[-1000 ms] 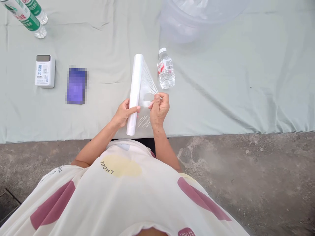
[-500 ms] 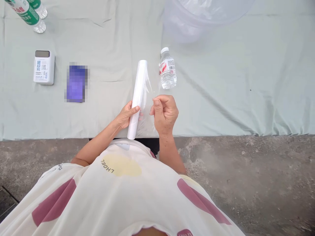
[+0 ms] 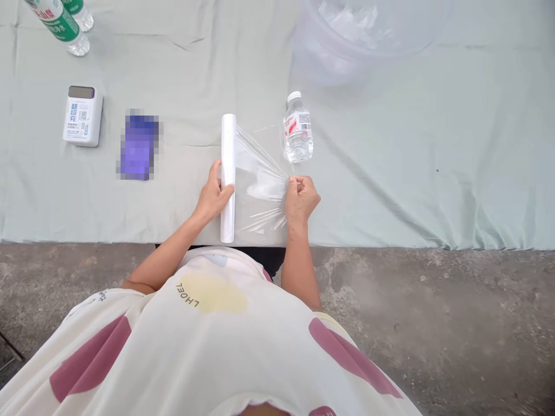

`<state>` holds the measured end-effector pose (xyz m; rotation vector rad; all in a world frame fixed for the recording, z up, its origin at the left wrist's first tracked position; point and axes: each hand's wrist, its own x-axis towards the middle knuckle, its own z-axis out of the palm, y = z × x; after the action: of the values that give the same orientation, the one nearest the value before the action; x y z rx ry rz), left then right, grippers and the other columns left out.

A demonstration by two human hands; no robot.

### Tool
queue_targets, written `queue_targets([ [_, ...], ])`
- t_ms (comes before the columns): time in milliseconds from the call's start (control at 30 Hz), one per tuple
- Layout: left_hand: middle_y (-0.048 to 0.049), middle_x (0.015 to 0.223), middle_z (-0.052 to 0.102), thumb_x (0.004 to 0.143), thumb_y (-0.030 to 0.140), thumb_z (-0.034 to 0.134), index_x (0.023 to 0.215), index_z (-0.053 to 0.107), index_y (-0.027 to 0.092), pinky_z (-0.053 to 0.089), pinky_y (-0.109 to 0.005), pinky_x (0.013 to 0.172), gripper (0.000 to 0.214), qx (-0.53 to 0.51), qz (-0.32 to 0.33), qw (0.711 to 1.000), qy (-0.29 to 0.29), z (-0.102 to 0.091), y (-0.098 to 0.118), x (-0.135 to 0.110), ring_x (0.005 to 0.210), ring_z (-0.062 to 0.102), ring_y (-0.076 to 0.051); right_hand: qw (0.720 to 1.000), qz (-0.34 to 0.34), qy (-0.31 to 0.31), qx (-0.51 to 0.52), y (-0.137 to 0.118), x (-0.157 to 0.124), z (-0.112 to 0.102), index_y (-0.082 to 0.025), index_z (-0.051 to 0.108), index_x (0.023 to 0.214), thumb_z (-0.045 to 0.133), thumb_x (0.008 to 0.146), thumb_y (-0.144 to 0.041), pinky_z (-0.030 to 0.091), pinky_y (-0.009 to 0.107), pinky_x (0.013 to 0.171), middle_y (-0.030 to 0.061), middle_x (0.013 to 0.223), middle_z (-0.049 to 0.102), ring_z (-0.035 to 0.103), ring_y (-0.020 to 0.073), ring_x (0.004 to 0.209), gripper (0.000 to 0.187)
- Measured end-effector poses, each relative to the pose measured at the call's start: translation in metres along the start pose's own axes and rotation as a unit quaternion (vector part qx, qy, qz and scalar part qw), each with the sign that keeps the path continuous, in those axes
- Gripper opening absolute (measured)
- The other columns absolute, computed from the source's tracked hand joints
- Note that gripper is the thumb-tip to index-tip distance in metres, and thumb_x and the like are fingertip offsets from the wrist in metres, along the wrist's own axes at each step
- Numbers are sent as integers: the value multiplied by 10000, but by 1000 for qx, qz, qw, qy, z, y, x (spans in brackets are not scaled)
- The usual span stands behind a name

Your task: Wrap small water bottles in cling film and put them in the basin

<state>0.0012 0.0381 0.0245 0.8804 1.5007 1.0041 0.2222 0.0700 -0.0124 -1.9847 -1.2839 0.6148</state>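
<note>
My left hand (image 3: 213,196) is closed around a white roll of clear plastic film (image 3: 228,144), thumb on top, over the cloth-covered table. The roll stands nearly in line with my forward view. My right hand (image 3: 302,199) pinches the free end of the film. Between the two hands the clear sheet (image 3: 262,188) is stretched out, with creases fanning toward my right fingertips. Just beyond my right hand a small clear water bottle (image 3: 298,130) with a red and white label lies or stands on the cloth; I cannot tell which.
A translucent basin (image 3: 368,55) holding crumpled clear plastic is at the far right. On the left are a white box with a grey top (image 3: 82,115), a blurred purple item (image 3: 137,149) and two green-labelled bottles (image 3: 65,26). The table's near edge borders concrete floor (image 3: 433,312).
My right hand has drawn the film end to the right, widening the stretched sheet. The roll has shifted left and turned straighter in my left hand.
</note>
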Motion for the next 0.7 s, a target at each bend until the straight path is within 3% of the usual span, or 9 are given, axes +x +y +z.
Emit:
queue_targets([
  [167, -92, 1090, 563, 890, 260, 618, 1453, 491, 320, 440, -366, 882, 580, 226, 94, 970, -1, 8, 16, -7, 1081, 516, -286, 992, 24, -26, -119, -7, 3, -2, -220, 591, 821, 554, 889, -401, 438, 344, 773, 5, 750, 622, 538, 182, 686, 197],
  [333, -160, 1122, 508, 922, 226, 467, 1391, 594, 278, 451, -392, 747, 489, 486, 81, 870, -7, 15, 15, -11, 1058, 485, -329, 987, 49, -87, -130, 0, 30, -25, -212, 617, 865, 613, 851, -419, 474, 410, 827, 39, 864, 651, 581, 211, 776, 208],
  [433, -189, 1212, 520, 921, 241, 485, 1369, 610, 278, 452, -420, 772, 467, 519, 101, 849, 0, 16, 6, -13, 1097, 492, -354, 991, 51, -31, -116, 2, 59, -36, -187, 624, 1025, 504, 929, -376, 474, 456, 892, 87, 963, 655, 617, 237, 893, 243],
  [500, -199, 1366, 492, 906, 265, 545, 1332, 628, 279, 436, -480, 879, 434, 518, 141, 844, 13, 15, 2, -13, 1213, 463, -396, 996, 0, 9, -90, -6, 76, -33, -186, 563, 1228, 440, 972, -407, 464, 483, 939, 128, 1097, 636, 622, 255, 1014, 360],
  [600, -179, 1576, 356, 870, 336, 645, 1317, 618, 271, 352, -566, 1025, 453, 521, 192, 831, 16, 16, -1, -12, 1415, 305, -461, 996, -63, -36, -61, -31, 96, -14, -220, 417, 1444, 544, 928, -485, 451, 512, 997, 154, 1271, 590, 589, 291, 1172, 593],
  [700, -193, 1639, 269, 864, 386, 667, 1388, 563, 252, 344, -563, 1055, 550, 556, 180, 811, 4, 19, -1, -12, 1464, 277, -451, 993, -48, -105, -35, -53, 112, 3, -209, 379, 1494, 613, 881, -405, 469, 488, 1021, 123, 1268, 623, 603, 286, 1175, 685],
])
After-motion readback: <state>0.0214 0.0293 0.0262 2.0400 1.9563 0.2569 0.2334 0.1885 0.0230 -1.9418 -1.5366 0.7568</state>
